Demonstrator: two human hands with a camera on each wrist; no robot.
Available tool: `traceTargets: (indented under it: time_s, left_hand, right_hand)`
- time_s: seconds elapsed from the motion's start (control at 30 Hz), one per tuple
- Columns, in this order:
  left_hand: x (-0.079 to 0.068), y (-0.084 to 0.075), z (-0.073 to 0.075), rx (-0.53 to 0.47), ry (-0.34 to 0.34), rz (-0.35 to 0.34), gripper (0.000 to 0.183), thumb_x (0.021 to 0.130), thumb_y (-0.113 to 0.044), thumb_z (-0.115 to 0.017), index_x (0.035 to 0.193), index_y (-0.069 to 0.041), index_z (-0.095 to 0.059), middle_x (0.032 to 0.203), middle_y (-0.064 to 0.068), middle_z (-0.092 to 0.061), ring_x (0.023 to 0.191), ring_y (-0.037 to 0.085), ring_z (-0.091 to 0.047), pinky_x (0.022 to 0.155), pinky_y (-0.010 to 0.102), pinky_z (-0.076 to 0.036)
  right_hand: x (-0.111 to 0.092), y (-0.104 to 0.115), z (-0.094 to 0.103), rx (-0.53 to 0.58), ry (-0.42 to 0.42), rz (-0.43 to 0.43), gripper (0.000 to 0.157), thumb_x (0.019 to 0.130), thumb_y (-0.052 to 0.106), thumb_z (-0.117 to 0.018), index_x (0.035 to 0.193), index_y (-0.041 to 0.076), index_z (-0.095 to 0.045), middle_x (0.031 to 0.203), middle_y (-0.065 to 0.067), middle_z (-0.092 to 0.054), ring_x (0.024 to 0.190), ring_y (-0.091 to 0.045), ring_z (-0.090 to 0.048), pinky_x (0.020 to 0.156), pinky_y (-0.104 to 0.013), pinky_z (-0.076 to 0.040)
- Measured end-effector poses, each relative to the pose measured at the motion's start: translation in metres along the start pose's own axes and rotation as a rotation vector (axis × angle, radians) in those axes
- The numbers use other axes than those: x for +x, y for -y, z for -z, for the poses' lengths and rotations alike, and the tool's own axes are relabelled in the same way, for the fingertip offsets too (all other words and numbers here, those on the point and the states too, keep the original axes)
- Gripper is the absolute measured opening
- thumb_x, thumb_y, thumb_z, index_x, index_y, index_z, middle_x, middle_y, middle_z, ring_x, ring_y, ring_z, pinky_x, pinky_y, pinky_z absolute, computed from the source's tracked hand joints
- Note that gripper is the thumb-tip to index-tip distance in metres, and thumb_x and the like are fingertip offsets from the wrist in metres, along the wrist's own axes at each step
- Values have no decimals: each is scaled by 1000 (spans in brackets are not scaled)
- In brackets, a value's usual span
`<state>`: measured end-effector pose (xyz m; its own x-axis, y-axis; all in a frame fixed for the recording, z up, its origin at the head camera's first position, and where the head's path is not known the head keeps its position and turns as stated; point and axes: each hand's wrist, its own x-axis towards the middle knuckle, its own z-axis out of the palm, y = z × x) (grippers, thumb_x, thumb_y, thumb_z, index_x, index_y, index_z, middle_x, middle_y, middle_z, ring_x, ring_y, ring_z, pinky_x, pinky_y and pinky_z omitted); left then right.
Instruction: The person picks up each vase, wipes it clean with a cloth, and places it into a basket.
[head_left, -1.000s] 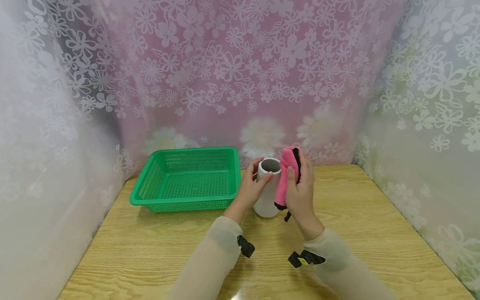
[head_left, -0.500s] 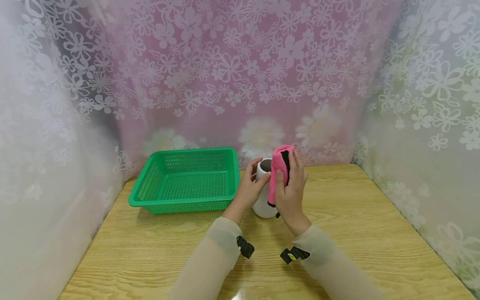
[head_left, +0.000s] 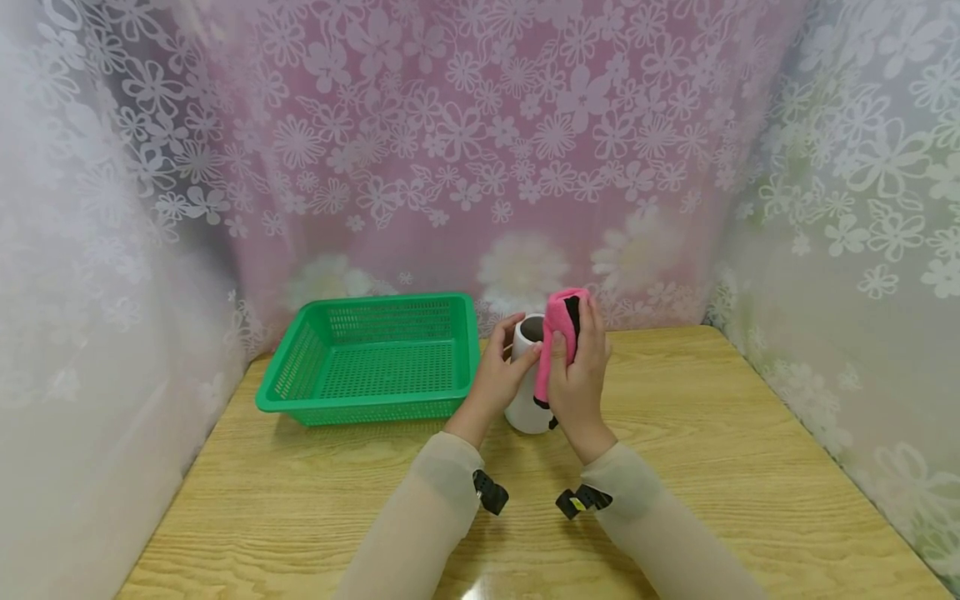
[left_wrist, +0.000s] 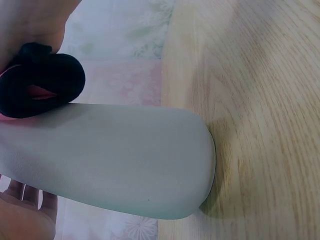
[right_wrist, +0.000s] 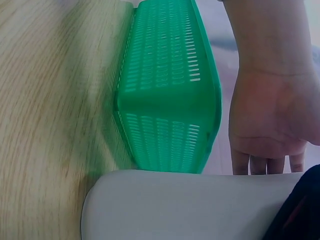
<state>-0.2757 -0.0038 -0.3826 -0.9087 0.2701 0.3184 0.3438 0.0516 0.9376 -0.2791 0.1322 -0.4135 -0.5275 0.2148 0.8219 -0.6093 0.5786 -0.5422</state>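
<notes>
A white vase, tapered and open-mouthed, stands upright on the wooden table. My left hand grips it near the top, with the thumb in front just below the rim and the fingers round the far left side. In my right hand is a folded pink cloth with black edging, held against the vase's right side and covering part of its mouth. The left wrist view shows the cloth's rolled black end right at the vase wall.
Left of the vase sits a green perforated plastic basket, its right side close to my left hand. Floral curtains hang behind the table and along both sides. Each wrist wears a small black camera.
My right hand has moved left with the pink cloth, bringing it over the vase's right side and part of its mouth. The left hand and the vase have stayed in place.
</notes>
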Motion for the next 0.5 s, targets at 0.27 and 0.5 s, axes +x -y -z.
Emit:
traceTargets:
  time_s: [0.27, 0.5]
  left_hand:
    - [0, 2, 0, -5, -6, -8, 60, 100, -16, -63, 152, -6, -35, 148, 19, -43, 138, 36, -40, 117, 54, -28]
    - [1, 2, -1, -3, -5, -1, 59, 100, -17, -63, 152, -9, -36, 147, 19, -45, 137, 34, -41, 117, 52, -29]
  right_hand:
    - [0, -6, -1, -12, 48, -120, 58, 107, 23, -49, 159, 16, -27, 161, -12, -28, 142, -37, -32, 107, -66, -32]
    - [2, -3, 1, 19, 53, -178, 56, 107, 28, -46, 158, 11, -30, 158, -14, -34, 138, -36, -37, 107, -63, -34]
